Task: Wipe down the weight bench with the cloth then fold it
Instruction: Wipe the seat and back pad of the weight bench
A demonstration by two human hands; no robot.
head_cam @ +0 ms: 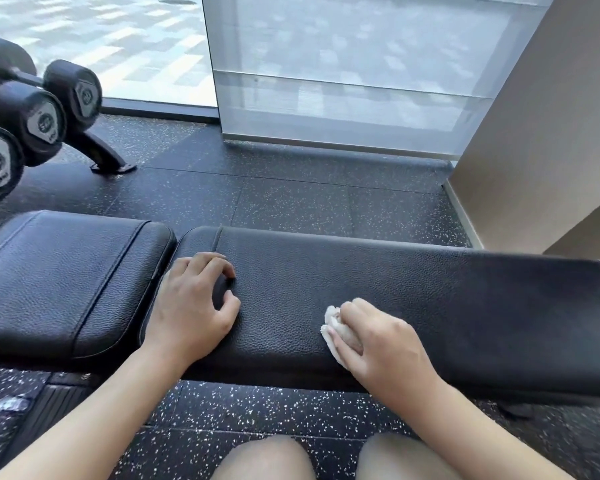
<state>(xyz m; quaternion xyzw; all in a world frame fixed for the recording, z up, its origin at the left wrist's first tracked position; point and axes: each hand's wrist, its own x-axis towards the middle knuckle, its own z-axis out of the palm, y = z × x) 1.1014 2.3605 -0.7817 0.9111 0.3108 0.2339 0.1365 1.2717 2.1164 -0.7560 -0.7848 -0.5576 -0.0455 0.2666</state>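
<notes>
The black padded weight bench lies across the view, with a long back pad [413,292] on the right and a shorter seat pad [59,278] on the left. My right hand [381,337] presses a small bunched white cloth [333,323] onto the near part of the long pad; most of the cloth is hidden under my fingers. My left hand [194,303] rests on the left end of the long pad, fingers curled and apart, holding nothing.
A rack of black dumbbells [39,119] stands at the far left, its foot [111,161] on the speckled rubber floor [291,199]. A glass wall [343,81] lies beyond the bench and a beige wall [541,133] at right. My knees [267,459] are below.
</notes>
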